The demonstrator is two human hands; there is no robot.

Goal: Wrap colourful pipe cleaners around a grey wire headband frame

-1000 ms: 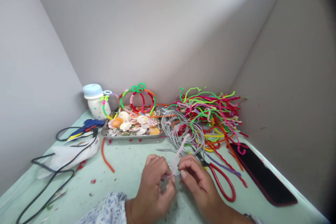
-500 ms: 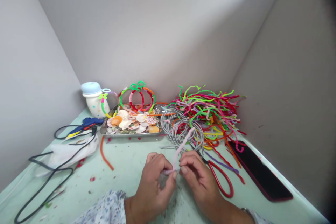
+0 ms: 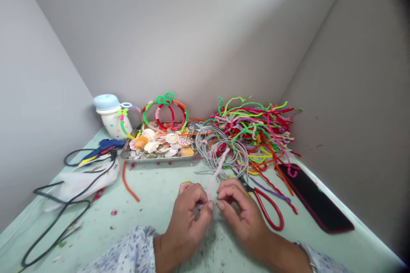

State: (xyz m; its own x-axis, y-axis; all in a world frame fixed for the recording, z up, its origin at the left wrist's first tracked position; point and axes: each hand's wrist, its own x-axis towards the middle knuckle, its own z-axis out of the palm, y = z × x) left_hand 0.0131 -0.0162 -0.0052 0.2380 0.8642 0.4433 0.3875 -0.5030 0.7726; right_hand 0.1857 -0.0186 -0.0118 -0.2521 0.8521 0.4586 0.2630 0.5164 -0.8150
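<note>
Pale grey walls close in on three sides here, and down below is a mint-green counter speckled with little scraps. Front and centre, both hands are together. The left hand is curled in tight, thumb and forefinger pinched on the lower end of a pale pink pipe cleaner. The right hand meets it fingertip to fingertip, pinching the same end from the other side. The pipe cleaner rises from between them and leans away toward the back, its far tip lying over a coil of grey wire.

Just beside the right hand, red-handled scissors lie flat, blades pointing toward the wire. Behind them sprawls a big tangle of coloured pipe cleaners, and off to the right lies a dark phone in a red case.

Back left, a metal tray holds seashells, with pipe-cleaner hoops standing at its far edge. Next to it is a white jar with a blue lid, and a blue glue gun with its black cord looping across crumpled white plastic.
</note>
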